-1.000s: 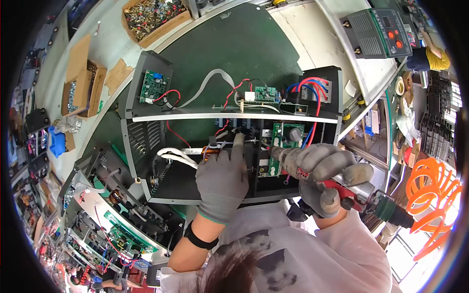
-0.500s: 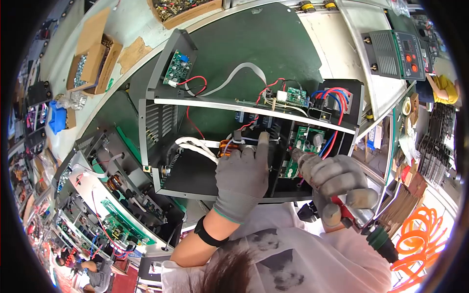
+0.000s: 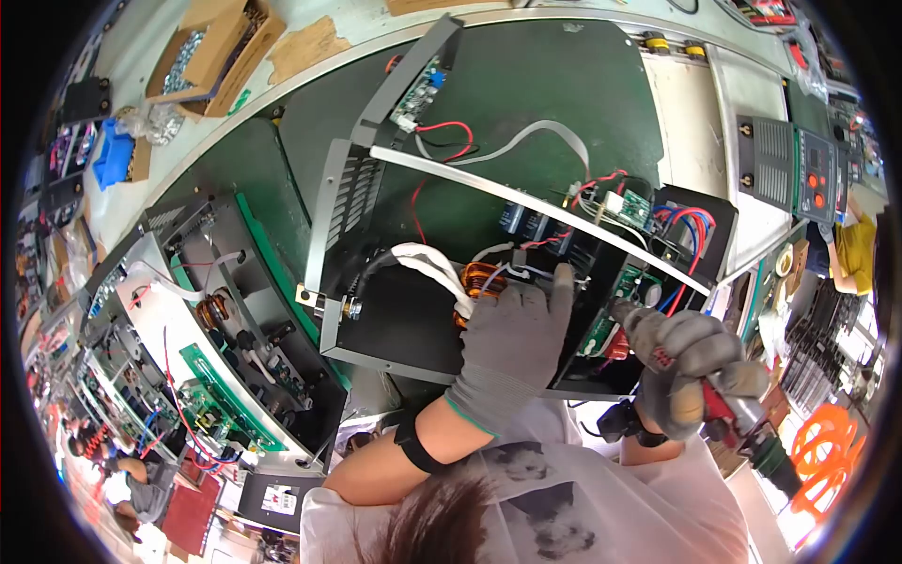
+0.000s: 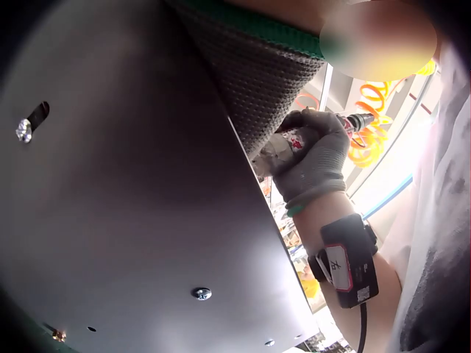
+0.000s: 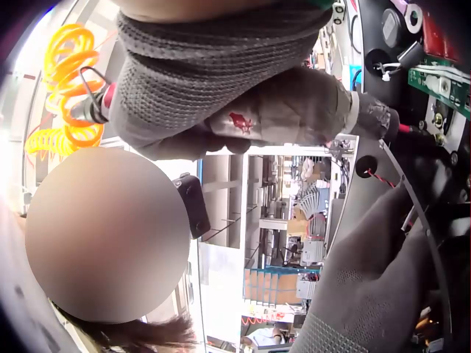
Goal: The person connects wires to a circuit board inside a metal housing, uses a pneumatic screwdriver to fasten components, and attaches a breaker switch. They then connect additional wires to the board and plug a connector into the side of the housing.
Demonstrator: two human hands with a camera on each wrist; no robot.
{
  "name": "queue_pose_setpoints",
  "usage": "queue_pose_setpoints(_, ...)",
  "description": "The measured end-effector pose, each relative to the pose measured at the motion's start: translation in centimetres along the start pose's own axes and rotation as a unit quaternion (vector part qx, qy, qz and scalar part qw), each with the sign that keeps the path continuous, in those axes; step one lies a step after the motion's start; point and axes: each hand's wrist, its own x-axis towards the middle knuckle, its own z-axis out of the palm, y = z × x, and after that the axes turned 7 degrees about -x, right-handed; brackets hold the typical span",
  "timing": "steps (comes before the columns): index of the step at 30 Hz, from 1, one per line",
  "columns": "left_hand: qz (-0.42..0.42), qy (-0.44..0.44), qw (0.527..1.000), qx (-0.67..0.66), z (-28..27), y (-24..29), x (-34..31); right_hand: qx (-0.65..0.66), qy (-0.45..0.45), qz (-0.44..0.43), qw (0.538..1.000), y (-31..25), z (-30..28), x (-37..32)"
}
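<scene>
An opened black metal chassis (image 3: 395, 362) stands tilted in the head view. My gloved left hand (image 3: 512, 334) reaches into it beside a copper-wound coil (image 3: 484, 279). Its index finger stretches toward a thin pale cable; the other fingertips are hidden. My gloved right hand (image 3: 700, 352) grips a red and silver air screwdriver (image 3: 738, 406), its nose at the right-hand compartment with a green circuit board (image 3: 601, 331). In the right wrist view, the screwdriver's nose (image 5: 379, 119) meets the chassis interior near that board. Thick white cables (image 3: 427, 261) curve left of the coil.
An orange coiled hose (image 3: 827, 451) hangs at the right. Another opened chassis (image 3: 272, 376) stands at the left. A grey flat cable (image 3: 536, 132) and red wires lie behind the light metal rail (image 3: 526, 202). A finished-looking grey unit (image 3: 794, 169) with red knobs stands at far right.
The head view has turned, so the chassis now appears more tilted and farther right. Both hands keep much the same places at the chassis; the screwdriver stays in the right hand.
</scene>
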Motion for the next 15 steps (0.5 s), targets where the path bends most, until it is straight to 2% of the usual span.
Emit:
queue_pose_setpoints(1,-0.007,0.002,1.0,-0.001,0.0,-0.1,0.0,-0.046,0.123,0.064,0.989,-0.9,2.0,-0.6)
queue_pose_setpoints(3,-0.005,-0.007,1.0,-0.026,0.1,-0.1,0.0,-0.108,0.162,0.075,0.978,-1.0,3.0,-0.5)
queue_pose_setpoints(6,-0.012,0.023,1.0,-0.005,0.5,-0.1,0.0,-0.057,0.107,0.071,0.99,-0.8,3.4,0.3)
queue_pose_setpoints(9,-0.002,0.034,0.999,0.004,0.3,-0.2,-0.1,-0.101,0.111,0.112,0.982,-1.0,2.7,-0.6)
queue_pose_setpoints(10,-0.006,0.035,0.999,0.002,0.4,-0.2,-0.1,-0.103,0.139,0.057,0.983,-0.6,3.0,-0.3)
queue_pose_setpoints(15,-0.007,0.046,0.999,0.0,0.5,-0.1,-0.2,-0.108,0.116,0.083,0.984,-1.0,3.2,0.2)
